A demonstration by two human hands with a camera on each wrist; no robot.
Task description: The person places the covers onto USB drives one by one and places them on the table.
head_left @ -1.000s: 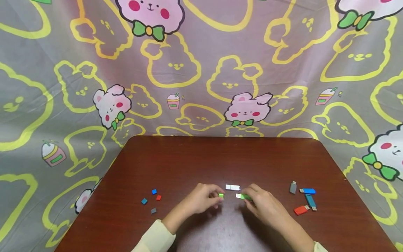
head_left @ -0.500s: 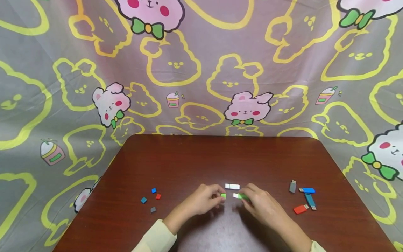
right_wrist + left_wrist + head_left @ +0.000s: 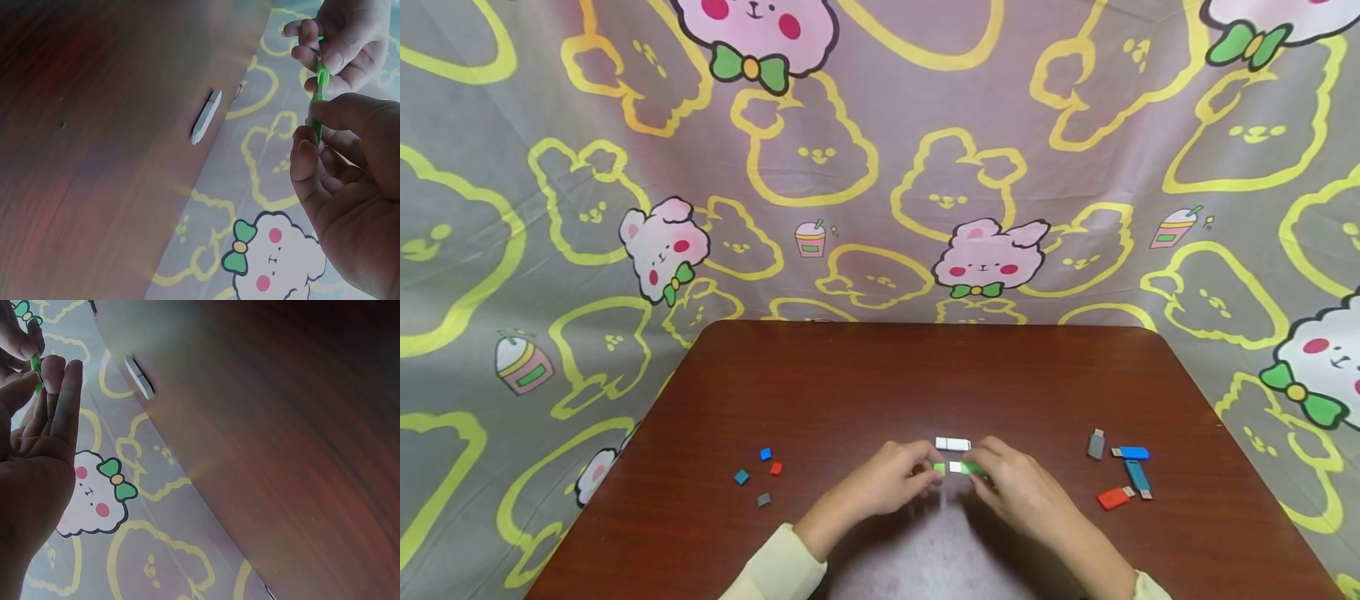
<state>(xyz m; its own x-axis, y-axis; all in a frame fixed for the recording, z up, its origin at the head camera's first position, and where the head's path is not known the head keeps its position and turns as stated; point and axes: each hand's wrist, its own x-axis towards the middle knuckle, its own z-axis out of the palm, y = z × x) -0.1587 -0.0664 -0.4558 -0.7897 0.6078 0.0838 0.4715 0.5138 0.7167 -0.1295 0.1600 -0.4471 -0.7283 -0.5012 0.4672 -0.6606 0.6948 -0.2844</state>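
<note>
My left hand (image 3: 895, 479) pinches a small green USB stick cap (image 3: 939, 468) between thumb and fingers. Opposite it, my right hand (image 3: 1018, 483) grips a green USB flash drive (image 3: 972, 468), its bare plug pointing left at the cap. In the head view a narrow gap shows between plug and cap. The right wrist view has the cap (image 3: 322, 74) and the drive (image 3: 317, 115) in line, with the plug between them; whether they touch there I cannot tell. Just beyond both hands lies a white capped USB stick (image 3: 952, 444).
Loose caps lie on the left of the brown table (image 3: 850, 375): blue (image 3: 766, 454), red (image 3: 777, 469), teal (image 3: 742, 477) and grey (image 3: 764, 500). To the right are uncapped drives: grey (image 3: 1096, 445), blue (image 3: 1132, 453), teal (image 3: 1138, 479) and red (image 3: 1115, 498). A patterned cloth (image 3: 865, 167) hangs behind.
The left hand has moved slightly right with the green cap, and the right hand slightly left with the green drive. The gap between cap and plug has shrunk.
</note>
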